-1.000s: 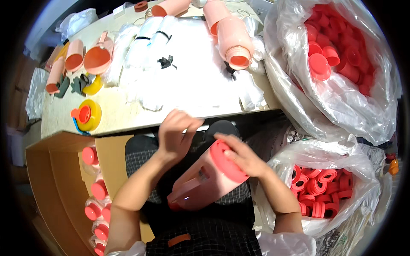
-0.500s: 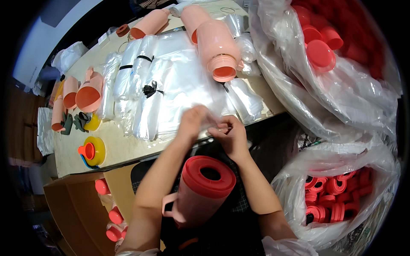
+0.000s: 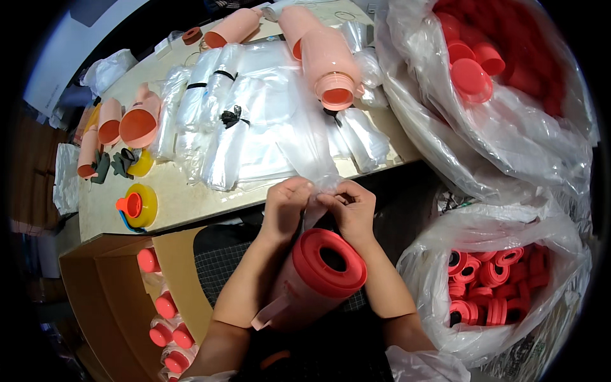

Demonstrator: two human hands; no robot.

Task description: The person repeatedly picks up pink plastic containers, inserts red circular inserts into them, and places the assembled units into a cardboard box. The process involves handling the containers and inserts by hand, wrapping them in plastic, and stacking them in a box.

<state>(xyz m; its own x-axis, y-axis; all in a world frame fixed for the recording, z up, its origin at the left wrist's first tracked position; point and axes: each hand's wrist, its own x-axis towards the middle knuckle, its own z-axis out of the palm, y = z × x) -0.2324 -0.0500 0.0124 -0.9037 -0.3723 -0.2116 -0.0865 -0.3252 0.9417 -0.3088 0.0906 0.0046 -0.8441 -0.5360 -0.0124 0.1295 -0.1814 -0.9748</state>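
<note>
Over the table (image 3: 172, 210), a clear plastic bag (image 3: 318, 156) is now stretching toward the lap (image 3: 223, 262). The pink jug (image 3: 293, 305), which the right hand (image 3: 354, 213) was touching one second ago, is resting there unheld. Nearly together, left hand (image 3: 283, 209) and right hand are pinching the bag's edge, both occupied with it.

Pink jug (image 3: 299, 299), red lid (image 3: 309, 254) on top with a dark round hole, handle (image 3: 270, 313) toward lower left, tilted, short of the worktop's (image 3: 184, 207) near edge, clear thin bag (image 3: 321, 183), crumpled, at that edge
</note>
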